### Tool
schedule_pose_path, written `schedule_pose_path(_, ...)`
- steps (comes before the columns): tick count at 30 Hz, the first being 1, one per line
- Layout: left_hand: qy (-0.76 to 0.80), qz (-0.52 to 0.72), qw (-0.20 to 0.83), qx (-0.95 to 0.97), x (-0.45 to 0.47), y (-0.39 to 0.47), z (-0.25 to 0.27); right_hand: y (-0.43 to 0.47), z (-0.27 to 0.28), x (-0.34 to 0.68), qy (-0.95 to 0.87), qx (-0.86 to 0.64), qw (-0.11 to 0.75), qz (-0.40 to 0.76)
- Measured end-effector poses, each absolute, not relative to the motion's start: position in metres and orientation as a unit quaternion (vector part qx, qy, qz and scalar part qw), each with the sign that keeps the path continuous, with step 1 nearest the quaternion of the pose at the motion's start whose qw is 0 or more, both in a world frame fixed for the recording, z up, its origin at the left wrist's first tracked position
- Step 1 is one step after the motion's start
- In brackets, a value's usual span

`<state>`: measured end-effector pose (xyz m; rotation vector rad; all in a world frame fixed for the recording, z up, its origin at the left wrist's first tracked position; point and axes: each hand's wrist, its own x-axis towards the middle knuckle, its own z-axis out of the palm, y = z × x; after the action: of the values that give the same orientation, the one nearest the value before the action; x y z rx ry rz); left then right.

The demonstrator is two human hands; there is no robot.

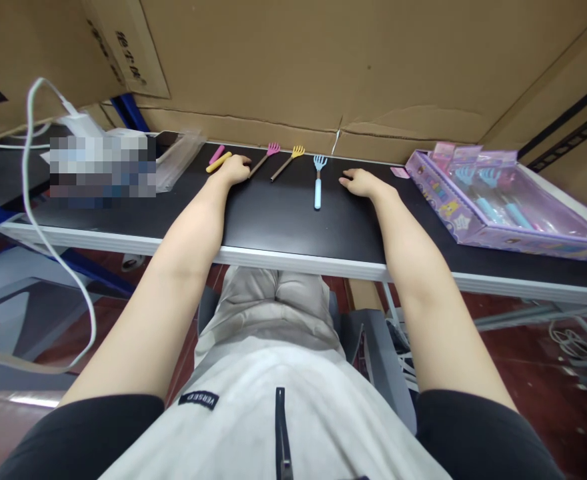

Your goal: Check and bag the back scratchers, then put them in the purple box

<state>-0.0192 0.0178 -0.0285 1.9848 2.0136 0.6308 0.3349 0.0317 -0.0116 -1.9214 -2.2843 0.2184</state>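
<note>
— Any writing you can read?
— "VERSED", white letters on a small black label point(198, 399) at the lower middle, on the light garment point(293, 413).
— And the printing on the cardboard box point(128, 47), upper left?
— Dark characters, too tilted and blurred to make out.

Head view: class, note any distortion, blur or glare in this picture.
Head view: wide-lens bending curves the table edge and stretches the forearms; a pixelated patch hides things at left; soft glare on the purple box lid; the left hand and blue fork look sharp.
</note>
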Motion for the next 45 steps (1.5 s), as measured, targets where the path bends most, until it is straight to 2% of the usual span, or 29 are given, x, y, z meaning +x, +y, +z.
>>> schedule_pose_path(7, 0.688, 0.216, 0.130, 0.680, -0.016, 0.014, -0.025, 0.027, -0.008, 0.332, -0.762, -0.642, 0.055, 0.064)
schedule_pose_path(26, 0.682, 0.229, 0.127, 0.683, -0.019, 0.018, -0.029, 0.037, -0.016, 0.338, -0.777, -0.624, 0.070, 0.048)
schedule_pose_path(40, 0.687, 0.224, 0.102, 0.684, -0.015, 0.023, -0.029, 0.040, -0.017, 0.340, -0.779, -0.621, 0.071, 0.047)
schedule_pose_path(45, 0.654, 0.260, 0.080, 0.706, 0.008, 0.018, -0.018, 0.040, -0.017, 0.340, -0.782, -0.617, 0.074, 0.046)
